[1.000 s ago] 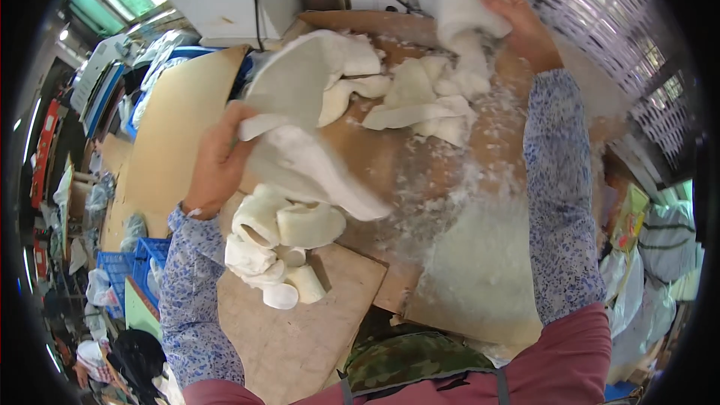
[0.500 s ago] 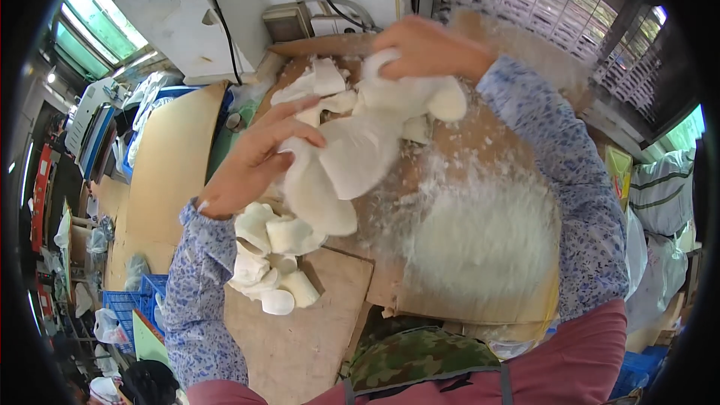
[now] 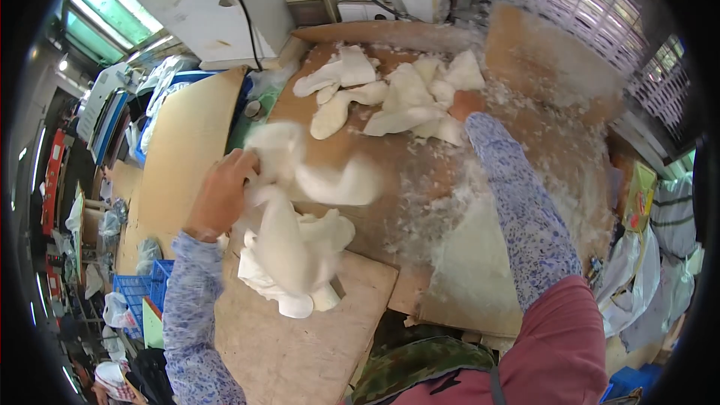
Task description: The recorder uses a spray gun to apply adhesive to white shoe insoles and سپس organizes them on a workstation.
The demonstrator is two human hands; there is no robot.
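Note:
My left hand (image 3: 223,191) is closed on several limp white sock-shaped cloth pieces (image 3: 277,148), which swing out to its right and are smeared by motion. Below it, more of these white pieces (image 3: 330,234) lie heaped on the near-left board. At the far side of the table, my right hand (image 3: 466,105) touches the right end of another loose pile of white cloth pieces (image 3: 411,90). Its fingers are hidden among the cloth and behind the sleeve.
White fluff (image 3: 480,232) covers the table's right half. A cardboard sheet (image 3: 525,52) leans at the far right by the window grille. A brown board (image 3: 187,135) and a blue crate (image 3: 139,300) stand at the left. White bags (image 3: 634,277) hang at the right.
My left hand has pulled its white pieces left, away from the far pile and over the near heap. The right hand has let go of the raised cloth and moved lower and right.

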